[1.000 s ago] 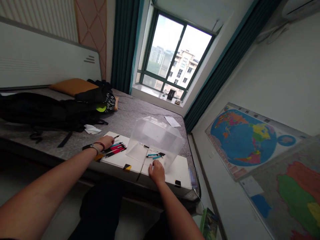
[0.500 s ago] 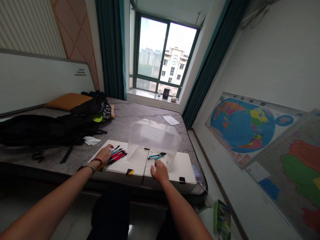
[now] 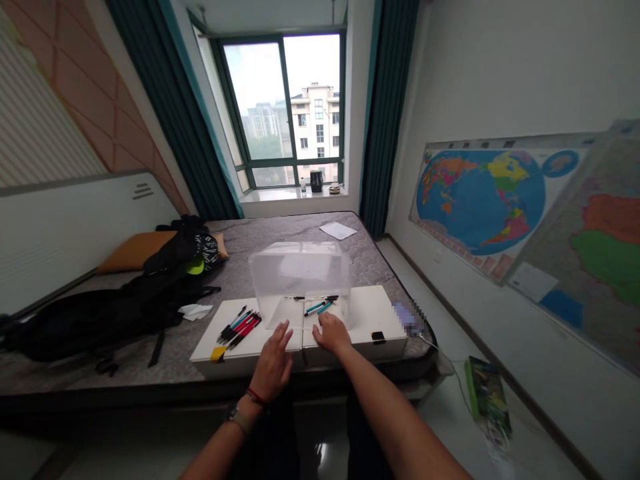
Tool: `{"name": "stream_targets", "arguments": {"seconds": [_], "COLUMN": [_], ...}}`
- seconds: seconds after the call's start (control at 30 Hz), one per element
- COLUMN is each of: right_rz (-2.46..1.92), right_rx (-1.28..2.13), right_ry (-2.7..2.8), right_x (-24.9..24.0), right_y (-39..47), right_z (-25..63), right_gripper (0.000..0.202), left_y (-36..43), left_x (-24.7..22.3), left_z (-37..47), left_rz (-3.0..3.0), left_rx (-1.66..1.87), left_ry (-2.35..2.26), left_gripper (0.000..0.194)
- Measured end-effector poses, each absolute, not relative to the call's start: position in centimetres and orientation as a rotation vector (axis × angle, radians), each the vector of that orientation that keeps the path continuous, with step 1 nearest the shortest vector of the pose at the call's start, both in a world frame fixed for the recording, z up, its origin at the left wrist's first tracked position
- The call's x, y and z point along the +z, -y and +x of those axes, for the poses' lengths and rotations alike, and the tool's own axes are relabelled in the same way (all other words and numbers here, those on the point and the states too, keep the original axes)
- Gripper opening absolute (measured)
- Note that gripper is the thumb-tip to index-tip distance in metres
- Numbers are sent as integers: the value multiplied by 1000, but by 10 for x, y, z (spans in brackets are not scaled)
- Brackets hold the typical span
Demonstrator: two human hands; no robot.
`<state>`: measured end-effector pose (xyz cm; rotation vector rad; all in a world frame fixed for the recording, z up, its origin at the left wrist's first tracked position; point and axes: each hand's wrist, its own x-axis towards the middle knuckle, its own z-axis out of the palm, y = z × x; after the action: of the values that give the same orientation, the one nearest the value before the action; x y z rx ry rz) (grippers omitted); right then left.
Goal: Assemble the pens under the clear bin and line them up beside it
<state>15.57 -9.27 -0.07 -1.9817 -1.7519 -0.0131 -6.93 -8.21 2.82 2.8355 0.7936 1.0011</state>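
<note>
My left hand [image 3: 274, 360] is open at the front edge of the white boards, fingers stretched forward, nothing held. My right hand [image 3: 333, 335] reaches to the open front of a clear plastic box [image 3: 300, 270] lying on its side. Its fingers are bent, with the thumb apart from the index finger. Just beyond those fingertips lie teal pens [image 3: 315, 308], with black-and-white pens [image 3: 295, 298] deeper in the box. Left of the box, several red, black and teal pens [image 3: 243, 327] lie in a slanting group on the white board [image 3: 270, 343].
The boards rest on a grey mattress [image 3: 280, 230]. Black bags [image 3: 115, 300], an orange cushion [image 3: 135, 252] and a crumpled tissue [image 3: 195, 311] lie to the left. A white sheet [image 3: 338, 231] lies farther back. A cable and a green box [image 3: 487, 393] are on the floor at right.
My left hand has left the pen group and moved right, to the front of the box. My right hand stays near the teal pens. The view has turned and levelled.
</note>
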Motion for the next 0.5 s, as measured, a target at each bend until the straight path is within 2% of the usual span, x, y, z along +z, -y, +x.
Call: {"name": "stream_targets", "arguments": {"seconds": [0.1, 0.23, 0.4, 0.5], "right_rz": [-1935, -1851, -1786, -1561], "right_rx": [14, 44, 266, 429], "right_ry": [1716, 1662, 1556, 1531], "right_x": [2, 5, 14, 26], "right_y": [96, 100, 96, 90], "right_z": [157, 159, 166, 162], "right_gripper": [19, 33, 42, 42], "left_y": [85, 75, 71, 74], "left_x": [26, 31, 39, 41], "left_z": [-62, -50, -41, -35], "left_rz": [2913, 2958, 3055, 3136], "left_rx": [735, 470, 366, 367], "left_ry": [-790, -768, -791, -962], "left_gripper": [74, 86, 93, 95]}}
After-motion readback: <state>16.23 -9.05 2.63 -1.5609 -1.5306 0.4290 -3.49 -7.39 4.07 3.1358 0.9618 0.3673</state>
